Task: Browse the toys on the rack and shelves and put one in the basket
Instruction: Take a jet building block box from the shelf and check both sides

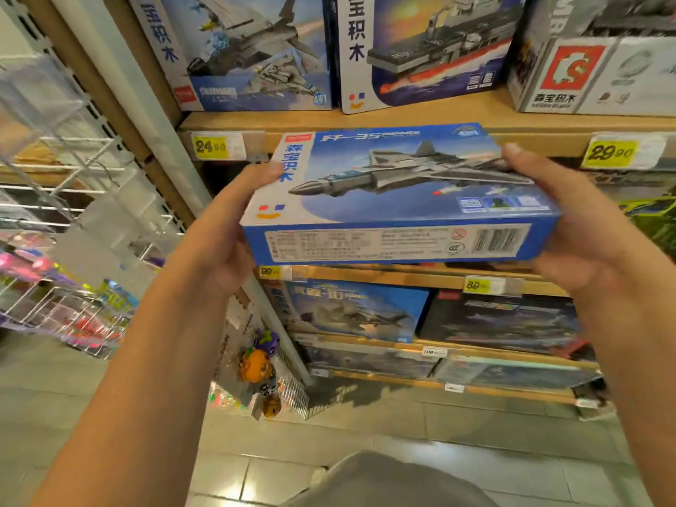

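**Jet box held up in both hands before the shelves**

A blue cardboard box of building bricks printed with a grey fighter jet [398, 192] is held in the air between both hands, in front of the wooden shelving unit [365, 120] and level with its second tier. The box is tilted so that its picture face looks up and its long side panel, with small print and a barcode, faces the camera.

The left hand [223, 236] grips the box's left end: the thumb lies along the top left edge and the fingers are curled under, out of sight. The right hand [570, 228] grips the right end, thumb on the upper right corner, palm against the end panel, fingers wrapped behind.

On the top shelf stand three more brick sets: a blue box with a grey jet [241, 49], a box showing a grey and red warship [428, 49], and a white box with a red logo square [592, 75]. Yellow price tags [210, 146] sit on the shelf edge. Darker boxes fill the lower shelves [431, 320].

To the left is a white wire rack [69, 228] with blurred colourful packets. Small orange and purple figure toys [258, 364] hang low beside the shelving. The floor is pale tile [402, 429].
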